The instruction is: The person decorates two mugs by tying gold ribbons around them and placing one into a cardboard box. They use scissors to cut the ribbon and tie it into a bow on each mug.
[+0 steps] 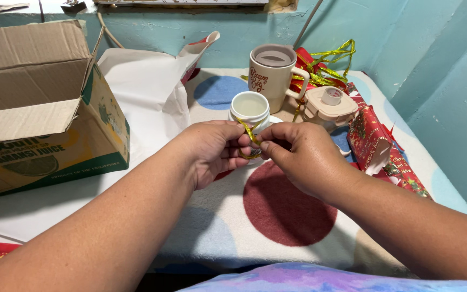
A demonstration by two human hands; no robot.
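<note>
Head view: the left hand [212, 151] and right hand [298, 154] meet above the dotted surface [287, 216], both with fingers pinched on a thin gold ribbon [251, 135] just in front of a small white cup [249, 105]. An open cardboard box [39, 108] sits at left.

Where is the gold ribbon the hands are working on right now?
In the head view, the gold ribbon sits at centre frame, pinched between the left hand and right hand, just in front of the small white cup.
</note>
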